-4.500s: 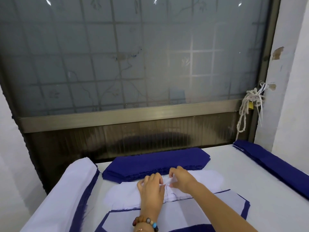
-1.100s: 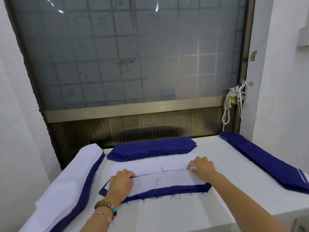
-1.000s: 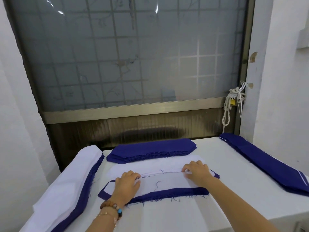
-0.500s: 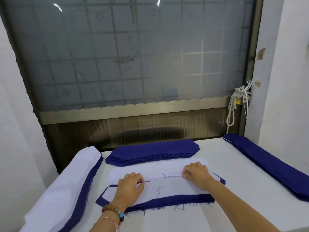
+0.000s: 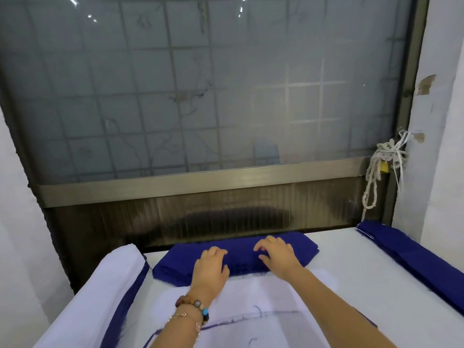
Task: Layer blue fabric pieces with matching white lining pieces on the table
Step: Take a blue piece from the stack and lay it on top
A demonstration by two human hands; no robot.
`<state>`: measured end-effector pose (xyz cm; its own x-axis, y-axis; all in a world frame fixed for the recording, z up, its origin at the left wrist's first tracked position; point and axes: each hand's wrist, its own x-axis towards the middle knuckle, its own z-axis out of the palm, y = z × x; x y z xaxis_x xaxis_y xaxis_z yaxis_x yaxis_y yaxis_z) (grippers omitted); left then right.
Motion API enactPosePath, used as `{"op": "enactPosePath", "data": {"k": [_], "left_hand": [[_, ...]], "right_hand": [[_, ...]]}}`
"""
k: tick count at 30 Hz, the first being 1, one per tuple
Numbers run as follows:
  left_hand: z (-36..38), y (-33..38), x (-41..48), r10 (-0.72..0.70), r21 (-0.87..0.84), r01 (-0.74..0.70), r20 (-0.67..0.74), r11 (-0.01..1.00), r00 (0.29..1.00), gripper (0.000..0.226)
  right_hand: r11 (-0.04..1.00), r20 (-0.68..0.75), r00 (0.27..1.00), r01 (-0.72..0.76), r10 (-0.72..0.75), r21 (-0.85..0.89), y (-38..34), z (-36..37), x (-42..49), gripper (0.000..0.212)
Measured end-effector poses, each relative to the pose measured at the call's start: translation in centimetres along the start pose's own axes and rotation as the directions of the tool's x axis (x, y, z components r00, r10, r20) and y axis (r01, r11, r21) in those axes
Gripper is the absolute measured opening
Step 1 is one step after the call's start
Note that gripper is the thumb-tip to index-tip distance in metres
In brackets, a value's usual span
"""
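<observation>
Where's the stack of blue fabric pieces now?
Head view, centre: the blue fabric stack lies at the table's far edge below the window, under left hand and right hand.

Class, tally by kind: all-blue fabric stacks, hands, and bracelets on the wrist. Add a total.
All-blue fabric stacks: 2 (centre stack, right stack)
Hands: 2 (left hand, right hand)
Bracelets: 2 (beaded bracelet, thin chain)
Total: 6

The white table (image 5: 364, 267) carries a blue stack (image 5: 173, 268) at its far edge, white lining pieces (image 5: 251, 291) just before it, a white-and-blue pile (image 5: 110, 287) at left and a long blue pile (image 5: 416, 257) at right.
</observation>
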<state>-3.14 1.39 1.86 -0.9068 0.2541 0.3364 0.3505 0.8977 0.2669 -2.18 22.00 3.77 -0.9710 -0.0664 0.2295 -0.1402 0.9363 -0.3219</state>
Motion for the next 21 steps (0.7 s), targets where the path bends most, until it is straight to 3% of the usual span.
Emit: {"op": "enactPosePath", "data": {"k": [4, 7, 13, 17, 21], "left_hand": [[2.7, 0.3, 2.5, -0.017, 0.200, -0.004, 0.104, 0.980, 0.994, 0.042], [3.7, 0.3, 4.2, -0.018, 0.240, 0.002, 0.063, 0.971, 0.998, 0.030], [4.4, -0.5, 6.4, -0.036, 0.082, 0.037, -0.011, 0.996, 0.999, 0.016], [5.5, -1.2, 6.3, -0.078, -0.002, 0.078, -0.041, 0.997, 0.996, 0.036], [5.7, -1.2, 6.6, -0.062, -0.001, 0.062, -0.051, 0.998, 0.997, 0.027]], "right_hand": [[0.999, 0.043, 0.999, 0.029, -0.028, -0.030, -0.8, 2.6, 3.0, 0.035], [0.996, 0.028, 0.999, 0.019, -0.016, -0.092, -1.1, 4.1, 4.8, 0.034], [0.978, 0.001, 1.000, 0.004, -0.004, -0.210, -2.2, 5.0, 6.8, 0.025], [0.991, -0.033, 0.999, -0.019, 0.014, -0.133, -2.1, 6.4, 7.0, 0.031], [0.994, -0.043, 0.999, -0.013, 0.009, -0.108, -1.7, 6.8, 7.2, 0.020]]}}
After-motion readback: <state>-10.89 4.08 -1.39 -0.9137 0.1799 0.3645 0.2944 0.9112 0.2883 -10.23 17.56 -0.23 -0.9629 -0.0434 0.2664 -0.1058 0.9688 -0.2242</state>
